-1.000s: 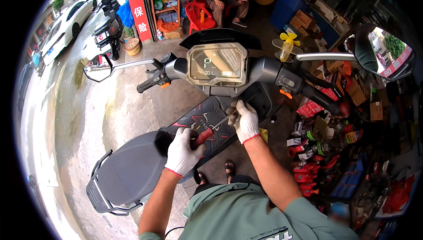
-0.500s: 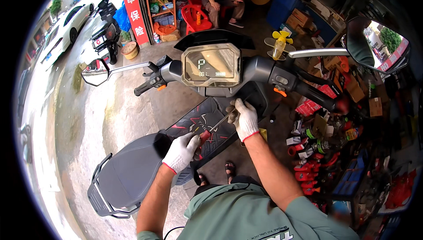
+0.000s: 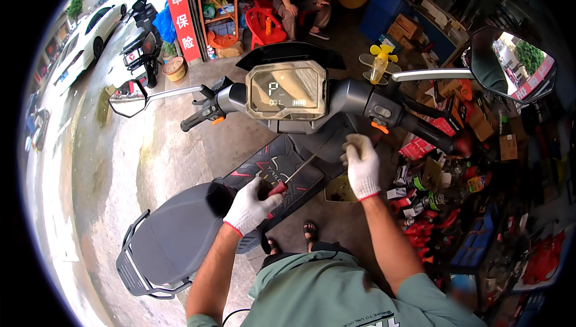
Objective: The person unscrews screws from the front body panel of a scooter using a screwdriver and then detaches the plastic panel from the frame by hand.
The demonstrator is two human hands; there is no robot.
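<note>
In my left hand is a screwdriver, its red handle gripped by closed, white-gloved fingers. The thin metal shaft slants up and right over the scooter's footboard toward the dark front panel below the handlebar; I cannot tell whether its tip touches the panel. My right hand, also in a white glove, is to the right of the shaft and apart from it. Its fingers are loosely bent, and nothing shows between them. Above both hands is the scooter's lit display.
The scooter's black seat lies left of me. Mirrors stick out from both sides of the handlebar, and a yellow toy fan stands on its right. Boxes and bottles crowd the floor at right. A person sits at the back.
My right hand has moved away from the screwdriver's shaft, to the right. More of the shaft now shows. My left hand keeps its hold on the handle, nearly in place.
</note>
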